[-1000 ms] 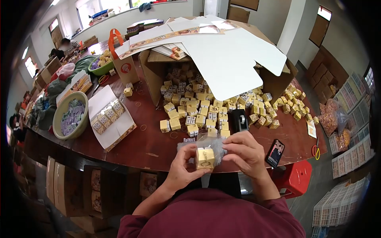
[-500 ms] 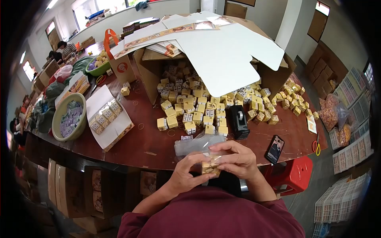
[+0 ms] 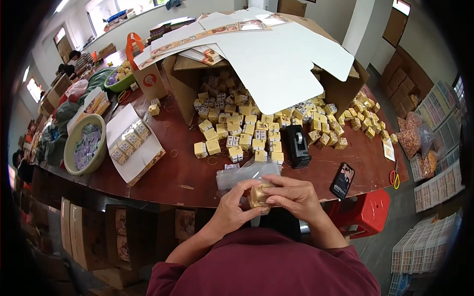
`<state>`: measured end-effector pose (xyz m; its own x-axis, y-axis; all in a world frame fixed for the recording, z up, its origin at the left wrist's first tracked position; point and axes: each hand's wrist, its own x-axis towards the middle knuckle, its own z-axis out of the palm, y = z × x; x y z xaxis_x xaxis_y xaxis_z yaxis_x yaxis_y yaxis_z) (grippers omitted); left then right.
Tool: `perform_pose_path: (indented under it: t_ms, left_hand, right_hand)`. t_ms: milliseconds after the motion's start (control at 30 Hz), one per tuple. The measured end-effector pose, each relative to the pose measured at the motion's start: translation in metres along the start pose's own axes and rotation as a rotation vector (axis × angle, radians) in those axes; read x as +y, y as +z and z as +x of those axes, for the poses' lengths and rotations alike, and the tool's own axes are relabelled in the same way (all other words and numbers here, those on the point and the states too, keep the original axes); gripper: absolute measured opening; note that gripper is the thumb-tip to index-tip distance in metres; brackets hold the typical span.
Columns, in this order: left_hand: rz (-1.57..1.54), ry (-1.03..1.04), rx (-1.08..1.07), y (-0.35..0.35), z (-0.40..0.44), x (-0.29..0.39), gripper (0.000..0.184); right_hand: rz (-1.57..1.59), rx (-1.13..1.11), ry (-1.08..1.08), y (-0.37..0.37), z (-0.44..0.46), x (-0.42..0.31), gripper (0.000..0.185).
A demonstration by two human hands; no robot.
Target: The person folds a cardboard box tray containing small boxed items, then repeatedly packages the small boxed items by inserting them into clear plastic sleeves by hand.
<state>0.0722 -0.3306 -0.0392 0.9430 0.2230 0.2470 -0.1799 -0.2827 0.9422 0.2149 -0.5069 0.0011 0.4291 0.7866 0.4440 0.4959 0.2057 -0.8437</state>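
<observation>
A small yellow box (image 3: pixel 257 196) is held between both hands near the table's front edge. My left hand (image 3: pixel 231 208) grips its left side, thumb below and fingers above. My right hand (image 3: pixel 295 198) presses its fingers on the right side of the box. Just beyond them, clear plastic bags (image 3: pixel 234 176) lie flat on the table. Many yellow boxes (image 3: pixel 232 127) are heaped farther back, spilling from a cardboard carton (image 3: pixel 177 91). A black tape dispenser (image 3: pixel 298 147) stands to the right of the heap.
White card sheets (image 3: pixel 271 64) cover the carton. On the left are a green basin (image 3: pixel 70 160) of purple packets and an open white box (image 3: pixel 143 160). A phone (image 3: pixel 342 181), scissors (image 3: pixel 394 178) and a red stool (image 3: pixel 368 212) are on the right. People sit far left.
The yellow box has been turned and tilted in my hands. My right fingers have closed in on it from beside the plastic. The bags now lie apart from my hands.
</observation>
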Motion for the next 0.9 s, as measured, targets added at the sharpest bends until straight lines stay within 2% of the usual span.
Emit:
perform_pose_path:
  t_ms: [233, 333, 433, 567, 667, 733, 867, 900]
  left_hand:
    - [-0.113, -0.115, -0.093, 0.002, 0.001, -0.004, 0.073]
    - [-0.139, -0.162, -0.126, 0.001, 0.000, -0.003, 0.073]
    - [-0.142, -0.159, -0.115, -0.001, 0.001, 0.002, 0.072]
    - [-0.112, -0.106, -0.091, -0.001, 0.000, 0.000, 0.069]
    - [-0.080, -0.170, -0.074, -0.005, 0.000, -0.001, 0.067]
    - [-0.054, -0.112, -0.066, -0.005, 0.001, -0.002, 0.067]
    - [0.000, -0.007, -0.051, -0.005, 0.004, -0.007, 0.068]
    - [-0.024, -0.046, -0.059, -0.004, 0.003, -0.007, 0.069]
  right_hand:
    - [-0.352, 0.014, -0.028, 0.006, 0.002, -0.009, 0.025]
    - [-0.364, -0.012, 0.084, 0.006, 0.004, -0.017, 0.023]
    - [-0.506, -0.104, -0.003, 0.008, 0.009, -0.033, 0.023]
    - [-0.294, -0.111, 0.110, 0.003, 0.007, -0.018, 0.023]
    - [-0.149, -0.141, 0.180, -0.001, 0.008, -0.015, 0.024]
    - [-0.068, -0.138, 0.237, -0.002, 0.010, -0.017, 0.025]
    - [-0.174, -0.055, 0.178, 0.007, 0.005, -0.006, 0.027]
    - [-0.216, -0.025, 0.164, 0.013, 0.004, -0.007, 0.025]
